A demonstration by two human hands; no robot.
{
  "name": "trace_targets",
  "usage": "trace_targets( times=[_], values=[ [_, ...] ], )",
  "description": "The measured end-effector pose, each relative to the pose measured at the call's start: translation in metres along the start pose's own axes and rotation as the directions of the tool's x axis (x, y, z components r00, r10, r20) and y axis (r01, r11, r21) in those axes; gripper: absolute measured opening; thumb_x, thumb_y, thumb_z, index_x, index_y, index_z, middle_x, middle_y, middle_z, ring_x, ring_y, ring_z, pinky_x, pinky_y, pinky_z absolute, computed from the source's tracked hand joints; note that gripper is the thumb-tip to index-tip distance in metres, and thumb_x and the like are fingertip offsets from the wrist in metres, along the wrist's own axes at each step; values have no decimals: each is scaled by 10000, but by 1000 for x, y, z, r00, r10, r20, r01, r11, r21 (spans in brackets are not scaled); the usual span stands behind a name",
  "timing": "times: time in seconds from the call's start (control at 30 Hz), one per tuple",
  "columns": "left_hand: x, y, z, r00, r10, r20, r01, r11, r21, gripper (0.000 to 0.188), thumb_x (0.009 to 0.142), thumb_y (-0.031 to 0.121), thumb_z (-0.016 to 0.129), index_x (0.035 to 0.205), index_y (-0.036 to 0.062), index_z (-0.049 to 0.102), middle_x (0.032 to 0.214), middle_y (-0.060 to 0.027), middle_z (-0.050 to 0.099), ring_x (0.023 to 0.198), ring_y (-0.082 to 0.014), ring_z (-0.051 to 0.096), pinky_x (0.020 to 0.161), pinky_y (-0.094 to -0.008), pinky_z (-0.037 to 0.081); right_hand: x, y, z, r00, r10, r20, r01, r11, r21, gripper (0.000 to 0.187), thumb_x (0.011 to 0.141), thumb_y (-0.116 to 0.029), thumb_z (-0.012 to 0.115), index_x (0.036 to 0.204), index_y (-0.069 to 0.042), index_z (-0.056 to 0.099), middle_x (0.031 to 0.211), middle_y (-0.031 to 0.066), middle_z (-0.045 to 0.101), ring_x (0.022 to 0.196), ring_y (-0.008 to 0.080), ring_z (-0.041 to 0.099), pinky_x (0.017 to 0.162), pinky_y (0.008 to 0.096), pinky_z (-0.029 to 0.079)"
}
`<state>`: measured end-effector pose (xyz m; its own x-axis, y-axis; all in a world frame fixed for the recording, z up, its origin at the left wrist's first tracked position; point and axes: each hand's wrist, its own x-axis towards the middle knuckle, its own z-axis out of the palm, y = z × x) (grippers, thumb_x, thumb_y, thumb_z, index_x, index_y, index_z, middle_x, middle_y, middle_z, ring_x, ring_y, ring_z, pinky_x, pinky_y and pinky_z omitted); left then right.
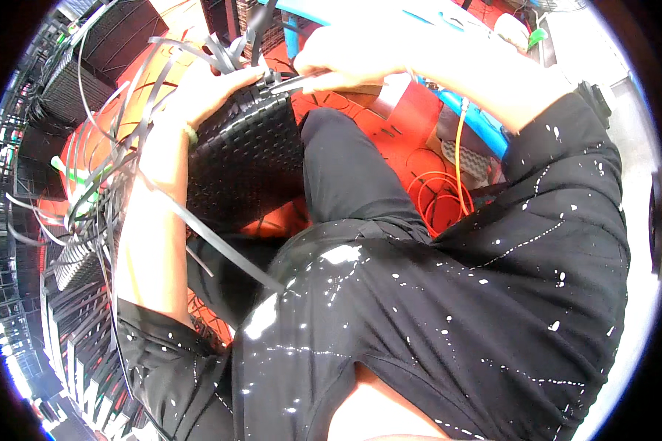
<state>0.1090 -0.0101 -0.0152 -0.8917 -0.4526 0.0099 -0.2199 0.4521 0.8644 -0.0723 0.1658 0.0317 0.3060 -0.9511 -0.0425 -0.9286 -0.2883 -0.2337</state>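
A black woven piece (246, 143), plaited from flat strips like basketwork, stands in front of my knees. My left hand (204, 92) grips its upper edge, thumb stretched along the rim and the other fingers hidden behind. Close to that thumb, my right hand (342, 62) is closed around a slim grey metal tool (290, 84), its tip at the woven rim; its exact kind is unclear. Loose black strips (228, 53) curl up between the hands. One long grey strip (213, 239) runs past my left forearm down to my lap.
Many loose strips (99, 180) fan out at the left, with a green band (88, 184) among them. More dark woven pieces (73, 92) stand at the far left. An orange hose (460, 162) coils on the red floor (390, 158) beside a blue bar (485, 125).
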Motion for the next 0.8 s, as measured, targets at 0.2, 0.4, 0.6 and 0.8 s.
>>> trace_targets(
  times=[0.2, 0.4, 0.6, 0.8],
  values=[
    [0, -2, 1, 998, 65, 25, -65, 998, 0, 512, 716, 427, 840, 1031, 46, 705, 966, -69, 699, 925, -158, 628, 882, -308, 462, -41, -46, 21, 954, 270, -132, -292, 936, -196, 309, 996, -348, 446, 1004, -120, 655, 875, 112, 673, 787, 302, 642, 712, 414, 499],
    [-3, -10, -3, 999, -1, 38, 2, 1000, -28, 488, 710, 429, 848, 981, 54, 692, 918, -44, 683, 888, -137, 614, 849, -298, 459, -38, -36, 38, 966, 101, -240, -137, 981, -140, 225, 966, -274, 442, 996, -117, 601, 760, 124, 617, 711, 309, 639, 639, 443, 497],
    [-5, -1, 1, 998, 50, 31, -51, 999, 9, 474, 709, 402, 855, 993, 60, 689, 929, -42, 686, 895, -143, 616, 861, -310, 456, -50, -50, 34, 953, 224, -206, -251, 961, -115, 213, 969, -277, 471, 999, -115, 606, 787, 122, 622, 746, 302, 643, 674, 438, 507],
    [-17, -2, -9, 999, -23, 39, 25, 999, -42, 392, 756, 334, 829, 1007, 62, 700, 928, -21, 681, 874, -121, 615, 829, -279, 463, -41, -51, 56, 934, 157, -320, -205, 971, -120, 277, 954, -379, 548, 976, -117, 635, 828, 111, 642, 791, 299, 624, 745, 398, 485]
  ],
)
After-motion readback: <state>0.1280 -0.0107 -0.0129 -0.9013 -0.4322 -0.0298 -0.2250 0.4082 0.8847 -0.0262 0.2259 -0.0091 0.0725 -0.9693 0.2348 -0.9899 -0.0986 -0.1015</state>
